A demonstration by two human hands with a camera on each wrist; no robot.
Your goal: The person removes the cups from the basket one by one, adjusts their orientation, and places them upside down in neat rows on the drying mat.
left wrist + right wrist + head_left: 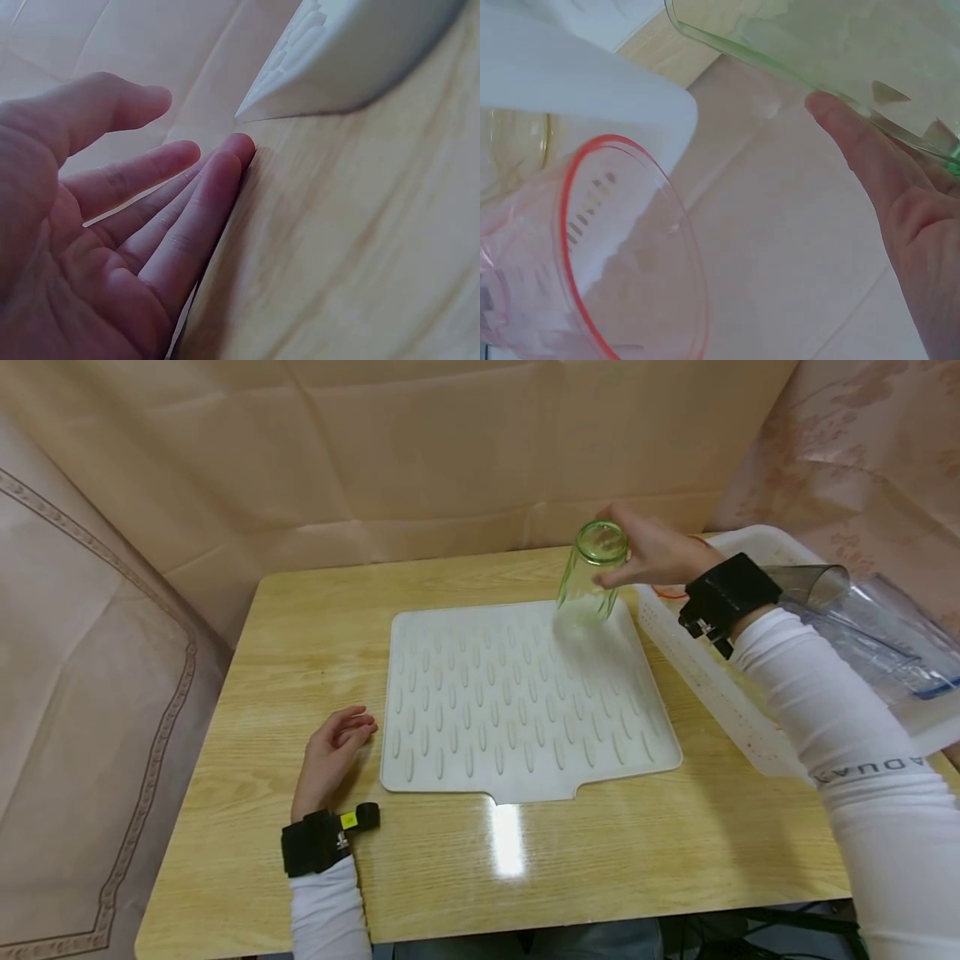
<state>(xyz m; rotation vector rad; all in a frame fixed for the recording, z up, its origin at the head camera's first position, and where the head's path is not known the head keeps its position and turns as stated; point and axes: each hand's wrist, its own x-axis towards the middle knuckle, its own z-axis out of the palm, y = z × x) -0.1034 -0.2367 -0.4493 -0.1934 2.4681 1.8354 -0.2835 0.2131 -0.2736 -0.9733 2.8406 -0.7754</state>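
In the head view my right hand (pixel 656 547) grips a clear green drinking glass (pixel 588 581) upside down, base up and mouth down. It is over the far right part of a white ridged drying mat (pixel 517 693). The right wrist view shows the side of the green glass (pixel 817 45) with a finger along it. My left hand (pixel 335 752) rests on the table left of the mat, holding nothing. In the left wrist view the left hand (pixel 127 217) has relaxed fingers, their tips near the mat's corner (pixel 330 82).
A white perforated plastic basket (pixel 705 685) stands on the table's right side, partly under my right arm. Inside lie several clear vessels, including a smoky one (pixel 813 583) and a red-rimmed cup (pixel 630 247). Cloth curtains (pixel 420 460) hang behind the wooden table (pixel 315 635).
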